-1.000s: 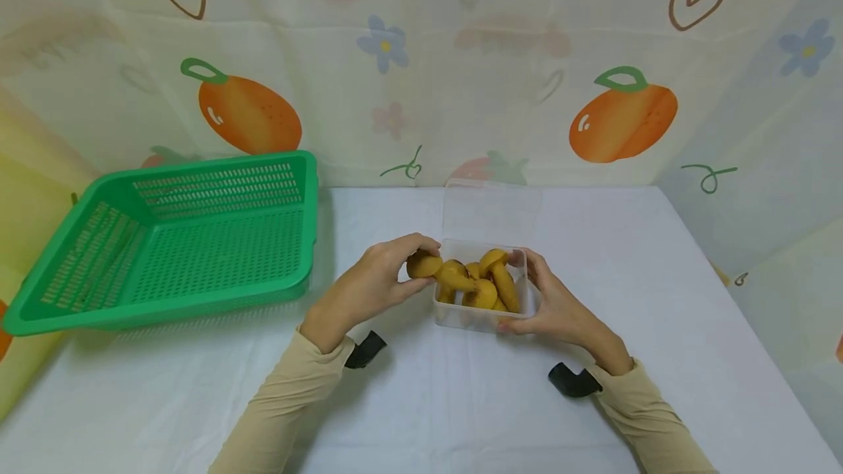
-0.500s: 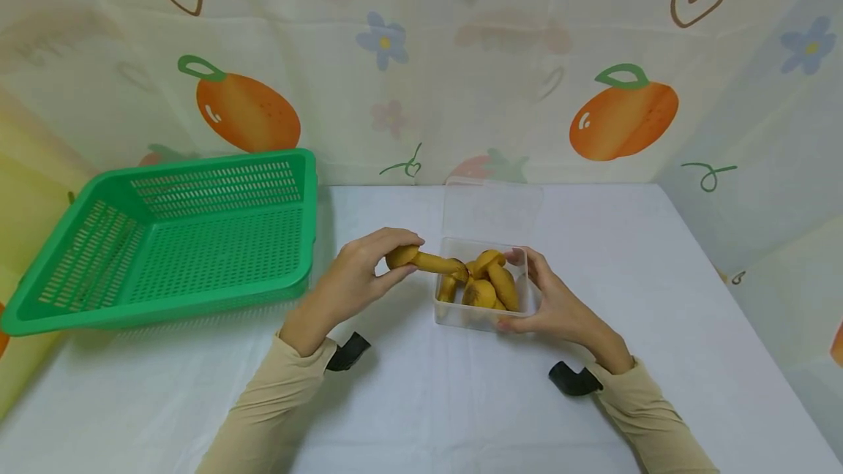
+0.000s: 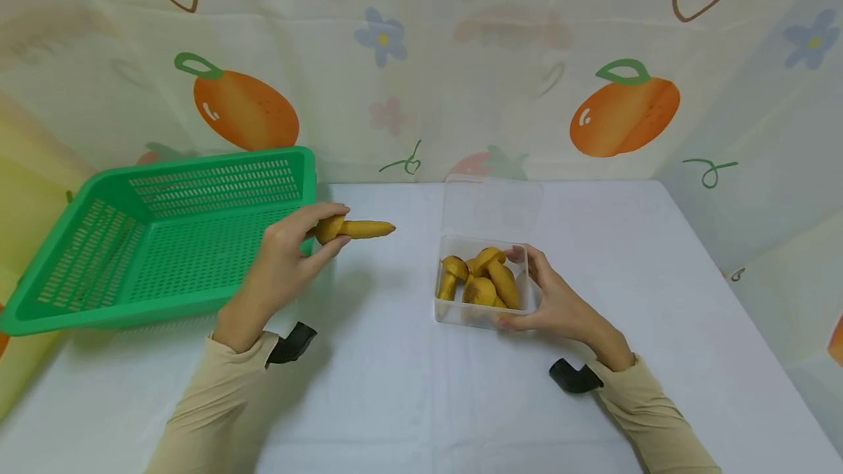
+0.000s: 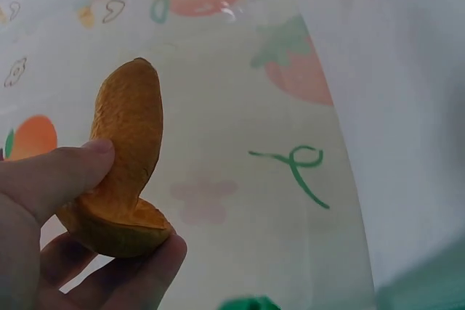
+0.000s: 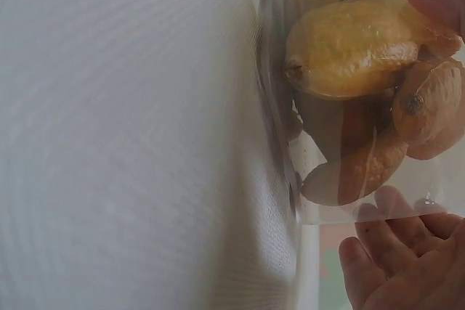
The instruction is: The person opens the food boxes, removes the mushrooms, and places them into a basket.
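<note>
Left hand [image 3: 279,262] raised, thumb and fingers curled in pinch grip. Right hand [image 3: 553,298] low, fingers curled, cupping grip.

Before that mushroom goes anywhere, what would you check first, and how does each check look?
1. Left hand grips the mushroom firmly: ok, thumb and fingers pinch its cap in the left wrist view.
2. Mushroom clear of the clear box: ok, held in the air beside the basket.
3. Green basket has room: ok, nothing shows inside.
4. Right hand steadies the box: ok, fingers curl round its right side.
5. Box lid out of the way: ok, it stands open behind.
</note>
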`<state>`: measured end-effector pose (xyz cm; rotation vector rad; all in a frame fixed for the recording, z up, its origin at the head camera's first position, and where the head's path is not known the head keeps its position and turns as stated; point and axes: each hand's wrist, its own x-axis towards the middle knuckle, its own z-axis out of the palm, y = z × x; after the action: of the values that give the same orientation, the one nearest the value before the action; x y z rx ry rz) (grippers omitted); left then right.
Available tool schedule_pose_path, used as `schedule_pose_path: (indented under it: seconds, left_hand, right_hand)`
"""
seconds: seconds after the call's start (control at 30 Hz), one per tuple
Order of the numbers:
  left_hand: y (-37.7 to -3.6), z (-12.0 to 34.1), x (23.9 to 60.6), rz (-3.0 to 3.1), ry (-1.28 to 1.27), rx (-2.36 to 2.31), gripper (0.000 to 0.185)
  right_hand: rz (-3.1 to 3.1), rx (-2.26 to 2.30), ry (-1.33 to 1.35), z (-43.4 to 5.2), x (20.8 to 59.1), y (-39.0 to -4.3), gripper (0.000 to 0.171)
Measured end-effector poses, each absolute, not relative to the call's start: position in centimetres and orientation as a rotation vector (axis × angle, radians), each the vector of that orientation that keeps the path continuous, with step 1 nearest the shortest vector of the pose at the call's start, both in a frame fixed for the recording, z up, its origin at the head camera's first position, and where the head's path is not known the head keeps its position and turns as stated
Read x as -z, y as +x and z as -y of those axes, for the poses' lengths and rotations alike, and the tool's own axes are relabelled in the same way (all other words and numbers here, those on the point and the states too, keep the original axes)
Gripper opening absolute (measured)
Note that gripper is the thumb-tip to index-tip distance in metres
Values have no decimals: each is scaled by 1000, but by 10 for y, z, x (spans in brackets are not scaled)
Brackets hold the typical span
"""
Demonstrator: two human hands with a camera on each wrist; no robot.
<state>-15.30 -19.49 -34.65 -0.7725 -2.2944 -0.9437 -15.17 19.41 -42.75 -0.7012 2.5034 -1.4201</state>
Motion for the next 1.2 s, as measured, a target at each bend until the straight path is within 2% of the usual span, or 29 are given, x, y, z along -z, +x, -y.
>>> schedule_pose_path:
  seconds: [0.83,1.2]
  left_hand:
    - [-151,257,353,2347,-505,860,47]
    - [-151,285,358,2396,-410,822,40]
  right_hand:
    - [-2504,1409,-683,-192,424,-151,106]
    - [-2506,1418,-686,-192,426,-152,106]
